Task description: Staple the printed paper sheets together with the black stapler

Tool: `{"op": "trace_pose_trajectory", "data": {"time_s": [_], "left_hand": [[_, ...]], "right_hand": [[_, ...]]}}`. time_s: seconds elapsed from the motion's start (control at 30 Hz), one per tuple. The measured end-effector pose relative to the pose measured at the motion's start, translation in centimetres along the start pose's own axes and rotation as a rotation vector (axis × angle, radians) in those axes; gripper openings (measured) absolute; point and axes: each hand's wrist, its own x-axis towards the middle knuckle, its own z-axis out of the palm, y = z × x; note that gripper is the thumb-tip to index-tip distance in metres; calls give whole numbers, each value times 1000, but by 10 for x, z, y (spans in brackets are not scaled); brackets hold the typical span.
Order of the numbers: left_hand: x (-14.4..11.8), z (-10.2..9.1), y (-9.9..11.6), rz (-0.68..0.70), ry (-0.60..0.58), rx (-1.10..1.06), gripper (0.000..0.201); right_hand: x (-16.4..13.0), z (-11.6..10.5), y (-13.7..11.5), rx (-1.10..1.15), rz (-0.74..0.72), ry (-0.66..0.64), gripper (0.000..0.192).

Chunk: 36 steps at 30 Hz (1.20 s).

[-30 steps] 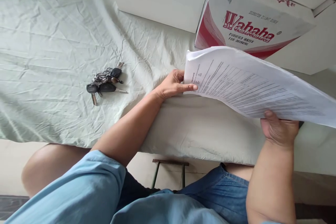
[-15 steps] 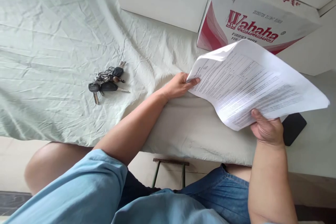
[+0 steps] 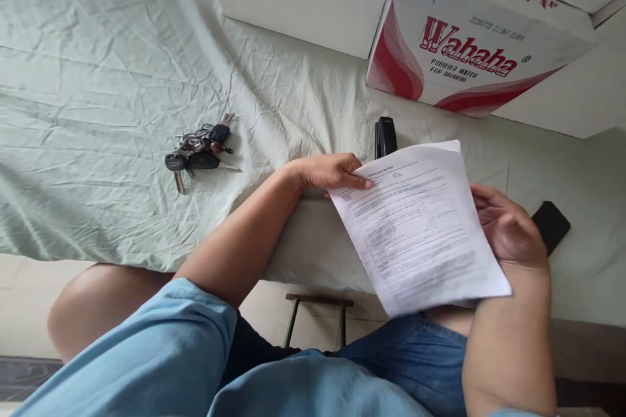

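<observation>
Several printed sheets of paper (image 3: pixel 415 228), headed "Overleaf Notes", are tilted over the near edge of the cloth. My left hand (image 3: pixel 337 172) pinches their upper left corner, thumb on top. At the right edge of the sheets is my right hand (image 3: pixel 511 228), slightly blurred, its fingers apart and curved; whether its fingertips touch the paper I cannot tell. Just beyond the sheets' top edge a black stapler (image 3: pixel 386 135) shows, its near end hidden by the paper.
A black phone (image 3: pixel 551 227) lies right of my right hand. A bunch of keys (image 3: pixel 200 151) rests on the pale green cloth (image 3: pixel 98 78) at left. At the back stands a Wahaha water carton (image 3: pixel 464 45). Below the edge is a stool (image 3: pixel 319 301).
The sheets have swung down and toward me, uncovering the stapler and the carton's lower front. My right hand has released its thumb grip on the near edge and moved right.
</observation>
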Motion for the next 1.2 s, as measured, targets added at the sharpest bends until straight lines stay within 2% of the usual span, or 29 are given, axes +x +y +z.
{"op": "trace_pose_trajectory", "data": {"time_s": [0.07, 0.13, 0.27, 0.33, 0.5, 0.63, 0.87, 1.1, 1.2], "left_hand": [[2, 1, 1, -7, 6, 55, 51], [4, 4, 1, -2, 8, 106, 39], [6, 8, -2, 12, 29, 103, 24], [6, 8, -4, 29, 76, 56, 20], [11, 8, -10, 97, 253, 66, 29], [19, 13, -17, 73, 398, 80, 31], [27, 23, -29, 141, 623, 399, 41], [34, 32, -32, 58, 743, 577, 50], [35, 33, -35, 86, 797, 610, 54]], "right_hand": [[2, 6, 4, -112, 93, -167, 75], [6, 14, 7, -201, 120, -215, 65], [14, 34, 11, -240, 65, -37, 47], [16, 40, 12, -257, 73, 24, 42], [15, 29, 14, -306, 285, -92, 49], [14, 15, 16, -333, 363, -82, 52], [20, 8, 21, -325, 375, -30, 52], [23, 11, 20, -277, 350, 1, 49], [24, 13, 20, -257, 306, 30, 50]]}}
